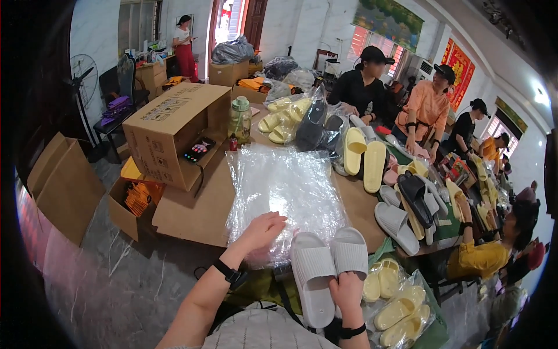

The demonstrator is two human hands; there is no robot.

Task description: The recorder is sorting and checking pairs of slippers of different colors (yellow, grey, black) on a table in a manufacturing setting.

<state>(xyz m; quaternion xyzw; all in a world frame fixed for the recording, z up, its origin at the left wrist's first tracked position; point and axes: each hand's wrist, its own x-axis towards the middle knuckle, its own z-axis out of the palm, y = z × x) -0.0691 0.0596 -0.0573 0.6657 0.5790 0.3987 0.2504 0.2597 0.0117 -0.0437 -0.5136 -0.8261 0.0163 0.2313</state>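
Two pale grey slides [328,267] lie side by side at the near edge of the surface [197,212], soles up, long axes running away from the person, toes fwd. Right hand [347,292] has its grip clamped on the heel end of the pair, fingers curled under, thumb on top. Left hand [263,230] rests flat w/ fingers spread apart, holding nothing, on the stack of clear plastic bags [285,189].

Key relation: bags lie just left of and beyond the slides, touching or nearly touching the toe ends; the stack's long axis runs roughly parallel w/ the slides. Left hand is the nearer one to the bags, right the nearer to the slides.

Counts: 2 grey slides in hand, 1 stack of bags (sheet no. can't be told). Approx 3 bagged yellow pairs [401,305] sit by the right wrist. More loose slides, yellow, grey and black, crowd the far right; exact no. unclear. One open cardboard box [168,125] w/ a phone [199,149] on its flap stands to the left, a lidded jar [239,119] just behind the bags. Several other people work along the far side.
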